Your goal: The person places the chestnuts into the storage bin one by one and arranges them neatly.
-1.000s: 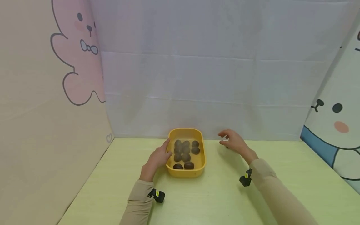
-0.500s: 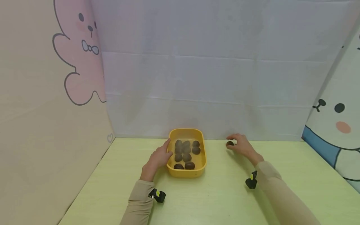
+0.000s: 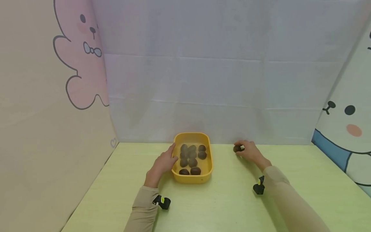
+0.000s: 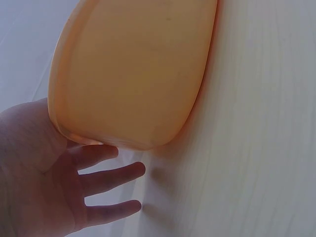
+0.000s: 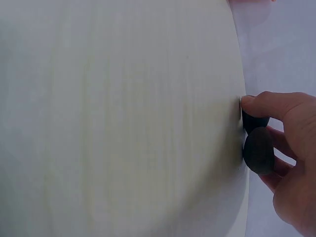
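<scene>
A yellow plastic tray [image 3: 207, 169] stands near the back of the green table, with several dark brown egg-shaped pieces [image 3: 192, 162] inside. My left hand [image 3: 162, 163] rests flat against the tray's left wall, fingers straight; the left wrist view shows the tray's wall [image 4: 133, 69] against the palm [image 4: 34, 163]. To the tray's right, my right hand [image 3: 250, 151] curls its fingers round a dark brown piece [image 3: 237, 148] on the table by the back wall. In the right wrist view two dark pieces [image 5: 257, 148] sit at the fingertips [image 5: 256, 103].
The green table [image 3: 220, 203] is walled by a white sheet [image 3: 214, 83] at the back, a pink cartoon panel [image 3: 43, 96] on the left and a white-and-blue cartoon panel [image 3: 347, 122] on the right. Black wrist cameras [image 3: 163, 202] sit on both sleeves.
My right hand moved right from beside the tray toward the back wall and closed its fingers on a dark piece. The left hand and tray stayed put.
</scene>
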`<state>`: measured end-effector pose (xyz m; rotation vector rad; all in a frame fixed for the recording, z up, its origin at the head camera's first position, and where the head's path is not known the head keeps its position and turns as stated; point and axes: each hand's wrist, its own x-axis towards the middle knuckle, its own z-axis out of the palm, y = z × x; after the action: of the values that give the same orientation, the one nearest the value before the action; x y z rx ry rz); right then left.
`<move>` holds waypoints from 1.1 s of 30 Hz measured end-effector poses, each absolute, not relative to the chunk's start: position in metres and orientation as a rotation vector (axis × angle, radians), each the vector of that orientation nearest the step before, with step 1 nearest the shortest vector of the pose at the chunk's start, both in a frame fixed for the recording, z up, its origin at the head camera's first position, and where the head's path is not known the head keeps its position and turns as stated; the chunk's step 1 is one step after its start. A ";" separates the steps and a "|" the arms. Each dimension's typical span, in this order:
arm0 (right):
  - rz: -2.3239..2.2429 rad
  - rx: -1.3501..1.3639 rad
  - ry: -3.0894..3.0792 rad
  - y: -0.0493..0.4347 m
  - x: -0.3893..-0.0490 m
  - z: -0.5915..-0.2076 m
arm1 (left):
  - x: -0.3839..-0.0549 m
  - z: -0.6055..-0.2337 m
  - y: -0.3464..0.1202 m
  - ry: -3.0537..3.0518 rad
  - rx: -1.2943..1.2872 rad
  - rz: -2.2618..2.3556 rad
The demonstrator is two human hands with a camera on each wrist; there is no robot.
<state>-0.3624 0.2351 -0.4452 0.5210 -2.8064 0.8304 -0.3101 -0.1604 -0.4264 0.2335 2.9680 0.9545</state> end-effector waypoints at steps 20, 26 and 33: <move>0.811 0.555 -2.703 0.234 -0.358 -0.440 | -0.309 -0.426 -0.158 2.959 0.249 0.976; 0.847 0.553 -2.696 0.218 -0.351 -0.430 | -0.310 -0.427 -0.160 2.967 0.254 0.969; 0.948 0.644 -2.619 0.187 -0.341 -0.413 | -0.311 -0.426 -0.161 2.964 0.238 0.972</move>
<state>-0.3414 0.1872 -0.4132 0.6440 -2.6191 0.9482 -0.3107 -0.1614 -0.4264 0.2377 2.9637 0.9717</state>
